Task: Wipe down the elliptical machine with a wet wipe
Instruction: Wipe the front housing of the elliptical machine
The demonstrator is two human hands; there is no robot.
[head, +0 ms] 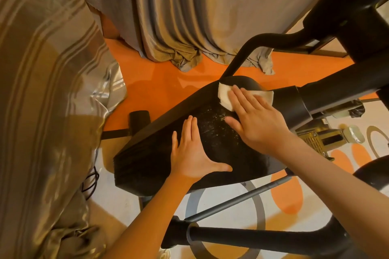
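— Where's the wipe from where you stand?

— The white wet wipe (226,95) lies flat on the far end of the black cover (168,147) of the elliptical machine (336,94), just beside the thick black post that rises to the right. The right hand (254,118) presses on it with straight fingers spread, so that grip is open, palm down, nothing curled round the wipe.

— And the other hand?

— The left hand (193,149) rests flat on the middle of the same cover, fingers straight and together, thumb stretched out to the right. Open as well, holding nothing. The two hands are close but apart.

— Which way does that cover run?

— Its long axis goes from near left to far right. The blunt squared end points near left; the rounded end, where the wipe is, points far right. The wipe stretches across that rounded end. Between the hands the surface shows pale specks.

— What's around it?

— An orange floor (160,82) on the far side, a pale patterned patch with grey rings and orange spots nearer. Grey curtains (179,17) hang at the far side, bunched on the floor. Shiny striped fabric (48,101) fills the left. A black bar (263,235) crosses the near side.
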